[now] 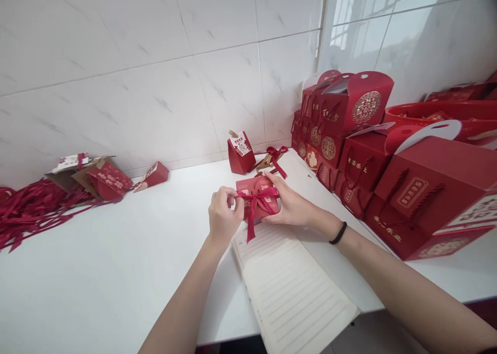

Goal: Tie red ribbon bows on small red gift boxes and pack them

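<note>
A small red gift box [243,186] with gold lettering is held above the top end of a lined notebook [287,281]. Round its front runs a dark red ribbon [252,222] tied in a bow, one tail hanging down. My left hand [225,211] pinches the bow's left loop between thumb and fingers. Along the box's right side, my right hand [291,201] grips it, thumb below and fingers on top. Just behind stands a red box with a white tag [241,152], and beside it lies a ribbon bow with a gold piece [274,160].
Stacked red gift boxes with rope handles [427,183] line the right side, with a red basin [423,111] behind them. At the left lie a heap of red ribbons [31,206], flattened boxes [106,178] and a small red box [155,175]. A tiled wall [135,74] closes off the back.
</note>
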`<state>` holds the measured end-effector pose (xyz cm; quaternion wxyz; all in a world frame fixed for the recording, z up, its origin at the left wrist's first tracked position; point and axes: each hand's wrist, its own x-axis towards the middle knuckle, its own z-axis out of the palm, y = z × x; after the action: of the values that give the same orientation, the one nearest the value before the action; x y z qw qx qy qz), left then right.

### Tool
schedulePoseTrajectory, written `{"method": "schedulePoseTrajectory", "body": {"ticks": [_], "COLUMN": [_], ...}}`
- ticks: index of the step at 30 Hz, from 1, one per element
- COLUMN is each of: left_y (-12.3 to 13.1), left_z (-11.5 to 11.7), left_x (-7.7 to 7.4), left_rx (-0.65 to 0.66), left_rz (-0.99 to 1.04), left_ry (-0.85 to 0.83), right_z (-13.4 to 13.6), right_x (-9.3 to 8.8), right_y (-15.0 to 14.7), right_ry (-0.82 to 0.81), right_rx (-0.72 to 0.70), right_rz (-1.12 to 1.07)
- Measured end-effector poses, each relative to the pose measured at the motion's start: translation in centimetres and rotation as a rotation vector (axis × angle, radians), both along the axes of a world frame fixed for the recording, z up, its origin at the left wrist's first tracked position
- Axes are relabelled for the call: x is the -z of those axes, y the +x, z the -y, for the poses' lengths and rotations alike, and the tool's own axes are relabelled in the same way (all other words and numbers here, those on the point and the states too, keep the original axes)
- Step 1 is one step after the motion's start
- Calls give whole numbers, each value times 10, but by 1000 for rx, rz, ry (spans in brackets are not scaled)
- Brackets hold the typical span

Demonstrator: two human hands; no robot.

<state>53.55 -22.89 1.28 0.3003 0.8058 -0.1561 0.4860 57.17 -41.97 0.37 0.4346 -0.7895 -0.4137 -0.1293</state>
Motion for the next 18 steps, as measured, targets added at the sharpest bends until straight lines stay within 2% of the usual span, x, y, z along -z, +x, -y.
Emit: {"method": "schedulePoseTrajectory", "body": {"ticks": [7,14,18], "left_y": [-1,-4,-2], "left_z": [-1,-1,-2], "left_x": [-3,-7,-4], "left_rx": [42,106,113], "left_rz": [226,134,74], "left_ry": [205,54,46], "right_z": [0,0,2], "right_x": [2,4,3], "right_y": [2,4,4], "right_ry": [2,-14,-29], "right_rx": [-23,-3,-21], "right_rz": [55,34,52]}}
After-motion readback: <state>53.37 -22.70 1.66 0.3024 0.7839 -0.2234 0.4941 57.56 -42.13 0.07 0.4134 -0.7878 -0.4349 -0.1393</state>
